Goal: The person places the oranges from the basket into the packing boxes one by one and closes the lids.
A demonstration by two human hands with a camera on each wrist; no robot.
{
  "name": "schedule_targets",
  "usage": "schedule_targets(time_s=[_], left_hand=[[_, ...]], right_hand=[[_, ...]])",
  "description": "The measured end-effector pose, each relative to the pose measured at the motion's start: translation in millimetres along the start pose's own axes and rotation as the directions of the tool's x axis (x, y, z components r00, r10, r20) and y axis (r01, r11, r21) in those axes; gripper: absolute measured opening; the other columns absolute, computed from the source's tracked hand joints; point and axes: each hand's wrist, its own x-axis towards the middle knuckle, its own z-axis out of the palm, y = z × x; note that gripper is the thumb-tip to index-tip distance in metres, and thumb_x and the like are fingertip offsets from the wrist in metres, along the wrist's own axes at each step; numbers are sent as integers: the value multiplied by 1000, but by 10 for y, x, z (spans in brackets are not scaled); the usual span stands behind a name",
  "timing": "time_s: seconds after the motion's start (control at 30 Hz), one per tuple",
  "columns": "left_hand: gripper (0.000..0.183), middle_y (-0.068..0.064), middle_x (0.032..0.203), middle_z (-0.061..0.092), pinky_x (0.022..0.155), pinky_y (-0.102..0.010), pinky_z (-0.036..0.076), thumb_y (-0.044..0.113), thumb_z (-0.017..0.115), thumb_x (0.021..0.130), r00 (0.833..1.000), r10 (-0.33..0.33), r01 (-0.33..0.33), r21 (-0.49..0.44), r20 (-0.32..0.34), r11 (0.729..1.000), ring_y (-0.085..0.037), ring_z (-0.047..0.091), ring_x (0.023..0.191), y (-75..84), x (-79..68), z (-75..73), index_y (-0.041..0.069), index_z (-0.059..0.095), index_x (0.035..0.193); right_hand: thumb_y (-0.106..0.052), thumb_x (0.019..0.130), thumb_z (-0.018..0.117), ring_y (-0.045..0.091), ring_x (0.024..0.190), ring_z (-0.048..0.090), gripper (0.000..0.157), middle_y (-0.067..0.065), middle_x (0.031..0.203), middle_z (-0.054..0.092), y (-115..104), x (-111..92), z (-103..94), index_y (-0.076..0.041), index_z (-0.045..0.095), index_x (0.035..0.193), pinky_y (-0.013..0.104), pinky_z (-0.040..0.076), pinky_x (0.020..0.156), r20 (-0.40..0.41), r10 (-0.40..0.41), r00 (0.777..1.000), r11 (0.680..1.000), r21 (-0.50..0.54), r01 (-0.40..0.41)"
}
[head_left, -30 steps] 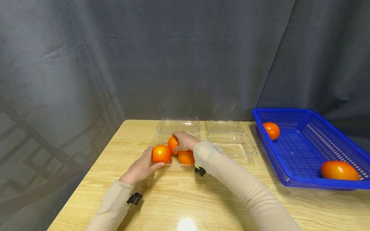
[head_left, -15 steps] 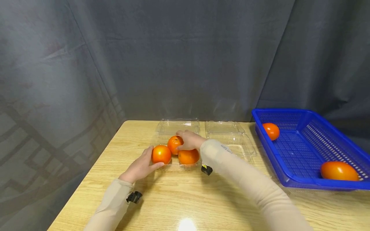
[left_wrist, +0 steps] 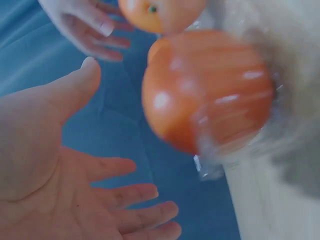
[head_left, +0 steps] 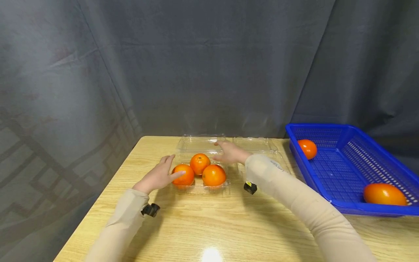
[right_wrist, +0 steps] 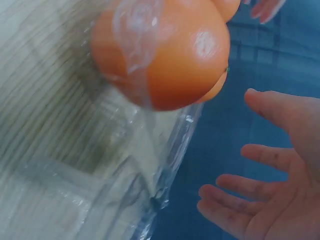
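Three oranges sit together in a clear plastic clamshell box with its lid folded back. One orange is at the back; a right orange and a left orange are in front. My left hand is spread beside the left orange, its thumb overlapping it in the head view; a gap shows between hand and fruit in the left wrist view. My right hand, fingers extended and holding nothing, hovers over the box's right side. In the right wrist view its fingers are apart from the nearest orange.
A second clear clamshell box lies open to the right, partly hidden by the right arm. Beyond it a blue plastic basket holds an orange at its left and another orange near the front. A grey curtain hangs behind the table.
My right hand has let go of the back orange and drawn off to the right. The left hand has come off the left orange, shifting slightly left and up.
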Motion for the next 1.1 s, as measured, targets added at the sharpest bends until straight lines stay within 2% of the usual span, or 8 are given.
schedule_targets(time_s=[0.13, 0.33, 0.57, 0.67, 0.87, 0.93, 1.1], left_hand=[[81, -33, 144, 19, 105, -56, 29, 48, 47, 90, 1000, 5, -5, 0, -1, 1000, -48, 31, 128, 2, 141, -139, -6, 17, 142], [70, -33, 143, 22, 108, -55, 23, 41, 37, 96, 998, 35, -32, -80, 47, 996, -45, 25, 132, -72, 424, -228, -9, 18, 141], [66, -29, 148, 12, 111, -54, 17, 38, 29, 98, 989, -43, 72, -206, 143, 976, -43, 14, 137, -139, 716, -244, -7, 10, 143], [70, -27, 150, 5, 111, -55, 15, 42, 27, 98, 975, -74, 126, -246, 209, 961, -42, 9, 138, -157, 797, -239, -5, 3, 144], [77, -18, 153, -6, 110, -59, 14, 54, 24, 94, 922, -187, 275, -236, 338, 932, -40, 6, 139, -165, 862, -245, 6, -7, 146], [78, -18, 153, -6, 109, -59, 16, 55, 24, 94, 915, -196, 289, -234, 352, 928, -42, 10, 138, -164, 880, -243, 6, -8, 146], [79, -18, 153, -3, 111, -54, 19, 55, 26, 94, 910, -205, 314, -274, 361, 909, -40, 14, 138, -185, 937, -219, 6, -8, 146]], right_hand=[[-34, 87, 57, 36, 126, 40, 60, 21, 136, 44, 52, -51, -24, -1, 38, 134, 46, 33, 106, -3, 36, 999, 998, 45, -36], [-33, 89, 55, 38, 129, 36, 62, 22, 138, 41, 193, -64, 7, 2, 34, 136, 48, 31, 107, -19, 66, 998, 993, 97, -64], [-36, 90, 53, 37, 132, 31, 67, 20, 143, 35, 271, -28, 52, 1, 27, 140, 48, 26, 109, 0, 92, 996, 984, 150, -91], [-35, 91, 52, 36, 132, 32, 67, 20, 144, 34, 265, -10, 83, 0, 26, 141, 48, 27, 109, 5, 103, 995, 981, 162, -103], [-34, 91, 51, 37, 131, 34, 66, 22, 142, 35, 232, 53, 129, 1, 26, 141, 47, 28, 109, 2, 109, 994, 982, 156, -108], [-36, 91, 50, 37, 130, 35, 66, 23, 142, 36, 225, 82, 139, 1, 26, 141, 47, 29, 109, -1, 116, 993, 984, 138, -115], [-39, 91, 49, 36, 131, 35, 68, 22, 142, 35, 228, 149, 170, 0, 25, 142, 46, 30, 108, 14, 151, 989, 978, 144, -151]])
